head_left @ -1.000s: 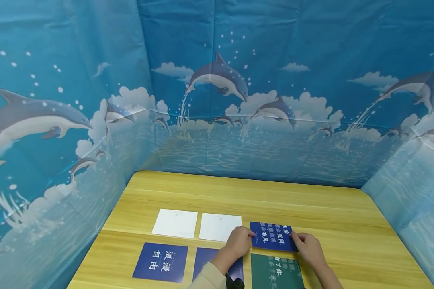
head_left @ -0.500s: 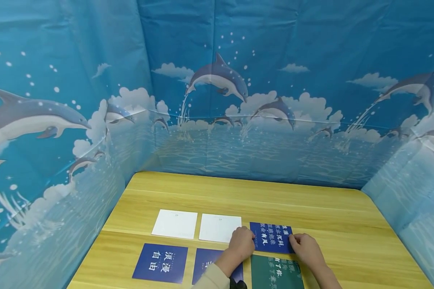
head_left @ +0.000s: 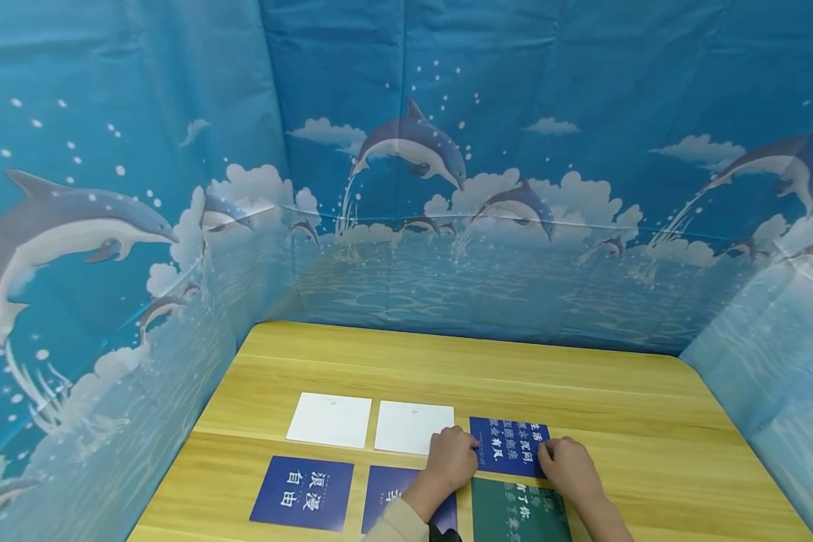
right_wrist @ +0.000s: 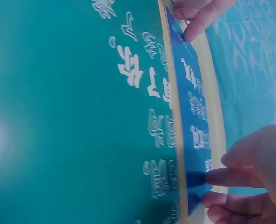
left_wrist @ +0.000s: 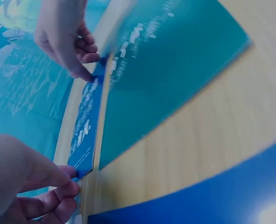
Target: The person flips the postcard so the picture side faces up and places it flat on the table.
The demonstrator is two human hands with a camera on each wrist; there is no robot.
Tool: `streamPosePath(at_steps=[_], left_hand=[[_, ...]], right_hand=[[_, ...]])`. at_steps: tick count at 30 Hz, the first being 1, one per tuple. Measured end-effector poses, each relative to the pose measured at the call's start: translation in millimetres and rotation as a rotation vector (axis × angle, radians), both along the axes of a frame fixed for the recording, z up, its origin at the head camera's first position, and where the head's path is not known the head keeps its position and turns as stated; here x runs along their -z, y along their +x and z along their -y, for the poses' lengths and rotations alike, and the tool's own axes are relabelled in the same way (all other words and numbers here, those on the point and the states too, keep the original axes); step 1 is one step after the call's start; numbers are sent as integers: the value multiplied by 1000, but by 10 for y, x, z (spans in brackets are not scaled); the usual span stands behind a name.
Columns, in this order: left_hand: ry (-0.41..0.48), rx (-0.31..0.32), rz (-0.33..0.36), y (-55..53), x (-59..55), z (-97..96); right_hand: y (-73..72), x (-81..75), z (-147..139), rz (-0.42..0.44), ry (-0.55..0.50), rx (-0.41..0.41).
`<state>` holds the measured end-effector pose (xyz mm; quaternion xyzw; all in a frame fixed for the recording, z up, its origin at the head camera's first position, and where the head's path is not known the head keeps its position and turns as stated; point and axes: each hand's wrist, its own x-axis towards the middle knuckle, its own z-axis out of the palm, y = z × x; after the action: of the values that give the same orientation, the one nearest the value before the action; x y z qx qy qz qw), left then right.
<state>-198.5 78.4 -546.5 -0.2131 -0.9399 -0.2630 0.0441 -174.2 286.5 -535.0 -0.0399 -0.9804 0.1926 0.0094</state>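
Observation:
A blue postcard (head_left: 508, 448) with white lettering lies on the wooden table, right of the middle. At its left end, my left hand (head_left: 451, 459) pinches the near corner between thumb and fingers. My right hand (head_left: 572, 468) has its curled fingers and thumb at the opposite end, covering part of that edge. Close in front lies a green postcard (head_left: 515, 512), a narrow strip of wood between the two in the right wrist view. Below my left forearm is a purple-blue postcard (head_left: 386, 493), partly hidden by the wrist and sleeve.
Two white-backed cards (head_left: 330, 419) lie in a row to the left of the blue one. A further blue card (head_left: 302, 493) sits nearer, at the left. The yellow wooden table (head_left: 461, 354) ends at a dolphin-printed blue curtain (head_left: 488, 278) behind and on both sides.
The blue postcard's right end has come slightly nearer and to the left, lining up with the green one. My right hand has moved slightly left with it; my left hand has barely shifted.

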Motion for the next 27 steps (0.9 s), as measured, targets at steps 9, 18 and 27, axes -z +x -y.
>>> streamPosePath(at_steps=[9, 18, 27], left_hand=[[331, -20, 3, -30, -31, 235], [554, -149, 70, -93, -170, 681], [458, -251, 37, -147, -224, 1063]], right_hand=[[-60, 13, 80, -25, -14, 51], [-119, -80, 406, -131, -307, 103], [-119, -104, 826, -149, -530, 42]])
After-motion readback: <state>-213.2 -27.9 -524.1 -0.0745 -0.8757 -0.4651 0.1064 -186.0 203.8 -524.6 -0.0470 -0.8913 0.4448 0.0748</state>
